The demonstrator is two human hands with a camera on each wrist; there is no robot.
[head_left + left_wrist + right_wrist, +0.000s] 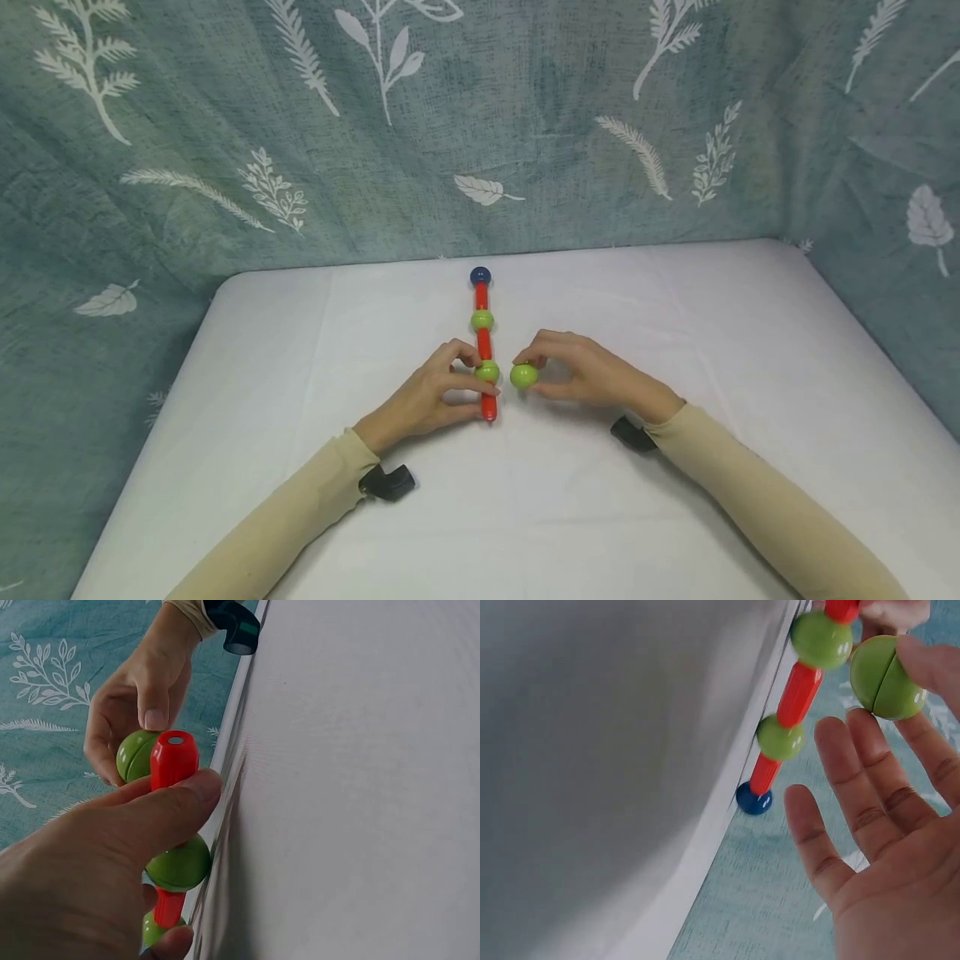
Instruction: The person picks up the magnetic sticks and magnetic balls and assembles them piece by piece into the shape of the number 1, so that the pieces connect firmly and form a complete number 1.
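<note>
A straight chain of red rods and balls lies on the white table, pointing away from me. Its far end is a blue ball (481, 276), followed by two green balls with red rods between. My left hand (429, 393) pinches the nearest red rod (489, 407), its other fingers around the nearer green ball (487, 372). That rod's free end shows a hole (175, 740) in the left wrist view. Just right of the chain, my right hand (583, 371) holds a separate green ball (886, 678) between thumb and fingertips; a seam runs round it.
A white cloth (660, 500) covers the table. Behind it and at both sides hangs a teal curtain (525, 108) with white leaf prints. Black wrist cameras (387, 482) sit under both sleeves.
</note>
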